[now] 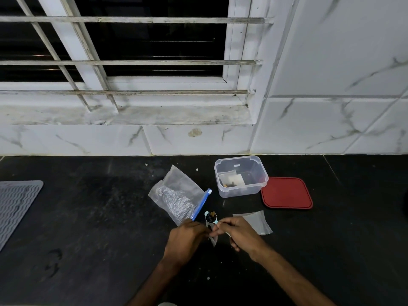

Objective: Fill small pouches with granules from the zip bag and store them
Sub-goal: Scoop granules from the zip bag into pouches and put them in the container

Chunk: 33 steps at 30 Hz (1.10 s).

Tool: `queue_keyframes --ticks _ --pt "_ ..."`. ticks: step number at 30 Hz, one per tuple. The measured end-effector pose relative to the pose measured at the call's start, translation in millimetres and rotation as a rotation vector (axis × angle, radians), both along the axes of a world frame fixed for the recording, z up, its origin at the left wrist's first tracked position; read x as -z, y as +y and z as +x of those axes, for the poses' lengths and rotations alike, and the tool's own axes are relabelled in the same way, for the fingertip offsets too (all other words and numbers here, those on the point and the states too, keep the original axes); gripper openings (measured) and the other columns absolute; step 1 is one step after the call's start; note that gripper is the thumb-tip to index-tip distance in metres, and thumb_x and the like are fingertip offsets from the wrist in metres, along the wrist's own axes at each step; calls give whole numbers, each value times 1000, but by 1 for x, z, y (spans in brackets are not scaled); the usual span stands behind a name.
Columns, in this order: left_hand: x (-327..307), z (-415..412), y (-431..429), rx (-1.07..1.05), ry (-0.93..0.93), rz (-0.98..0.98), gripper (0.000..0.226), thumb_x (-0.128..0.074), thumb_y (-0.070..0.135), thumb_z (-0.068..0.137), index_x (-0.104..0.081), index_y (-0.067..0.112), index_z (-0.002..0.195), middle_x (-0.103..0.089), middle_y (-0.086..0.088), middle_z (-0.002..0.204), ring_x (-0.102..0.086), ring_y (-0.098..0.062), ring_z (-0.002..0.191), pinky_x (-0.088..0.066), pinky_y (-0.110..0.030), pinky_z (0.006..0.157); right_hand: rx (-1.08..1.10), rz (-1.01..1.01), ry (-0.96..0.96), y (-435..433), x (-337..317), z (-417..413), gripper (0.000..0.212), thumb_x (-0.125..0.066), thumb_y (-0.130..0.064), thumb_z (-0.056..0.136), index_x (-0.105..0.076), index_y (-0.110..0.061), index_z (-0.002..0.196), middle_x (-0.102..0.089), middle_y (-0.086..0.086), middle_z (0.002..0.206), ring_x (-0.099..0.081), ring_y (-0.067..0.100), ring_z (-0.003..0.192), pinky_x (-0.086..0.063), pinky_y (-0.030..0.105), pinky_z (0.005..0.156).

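Pinching the small pouch [213, 239] at its mouth, the left hand [187, 236] curls its fingers on it. The right hand [237, 234] grips the handle of the blue scoop [211, 217], which carries granules. From the hands, the zip bag [176, 195] lies at 11 o'clock and the clear box [254, 171] at 1 o'clock, with the red lid [287, 193] beside it.

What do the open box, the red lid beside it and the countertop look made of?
Open box: likely clear plastic; its contents show through the walls. Red lid: probably matte plastic, moulded raised rim. Countertop: seems polished dark stone, speckled with faint sheen.
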State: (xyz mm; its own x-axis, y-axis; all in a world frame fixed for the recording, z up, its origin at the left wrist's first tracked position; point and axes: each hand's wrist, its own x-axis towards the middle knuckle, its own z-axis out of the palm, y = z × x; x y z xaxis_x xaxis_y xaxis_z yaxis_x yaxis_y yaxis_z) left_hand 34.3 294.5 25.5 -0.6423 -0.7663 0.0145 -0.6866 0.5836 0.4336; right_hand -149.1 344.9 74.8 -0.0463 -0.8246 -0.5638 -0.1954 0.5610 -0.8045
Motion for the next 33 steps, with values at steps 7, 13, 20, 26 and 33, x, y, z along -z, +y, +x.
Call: queue_keyframes --ticks 7,13,20,26,33 --pt "3 5 1 -32 8 37 14 -56 31 96 -67 37 103 -66 20 106 -56 0 96 -39 -11 67 -137 -62 246 2 1 -2 20 -52 -27 95 -70 -21 90 -71 -4 84 -49 0 41 -38 15 42" --pt "5 9 -1 -73 -10 67 16 -54 33 97 -66 37 107 -64 21 110 -55 1 101 -51 -23 80 -294 -114 461 -2 3 -5 20 -52 -30 95 -71 -25 93 -59 -17 65 -56 -5 60 -38 14 59" --pt "4 5 2 -81 -10 62 20 -50 38 98 -65 38 111 -63 21 115 -55 -2 106 -48 -25 80 -378 -258 772 -4 11 0 19 -52 -34 95 -68 -25 96 -60 -13 80 -52 -3 62 -31 10 54" --pt "-1 1 2 -88 -11 60 19 -50 37 97 -65 35 109 -64 16 111 -57 -5 104 -49 -27 81 -371 -274 729 -8 17 2 18 -55 -31 94 -68 -21 98 -49 -11 91 -47 -3 73 -31 9 59" --pt "-4 0 3 -72 28 55 20 -51 33 99 -65 37 113 -63 17 115 -55 -1 107 -47 -20 85 -338 -261 711 -7 15 0 19 -55 -31 94 -69 -20 101 -49 -6 108 -51 -1 79 -35 8 66"
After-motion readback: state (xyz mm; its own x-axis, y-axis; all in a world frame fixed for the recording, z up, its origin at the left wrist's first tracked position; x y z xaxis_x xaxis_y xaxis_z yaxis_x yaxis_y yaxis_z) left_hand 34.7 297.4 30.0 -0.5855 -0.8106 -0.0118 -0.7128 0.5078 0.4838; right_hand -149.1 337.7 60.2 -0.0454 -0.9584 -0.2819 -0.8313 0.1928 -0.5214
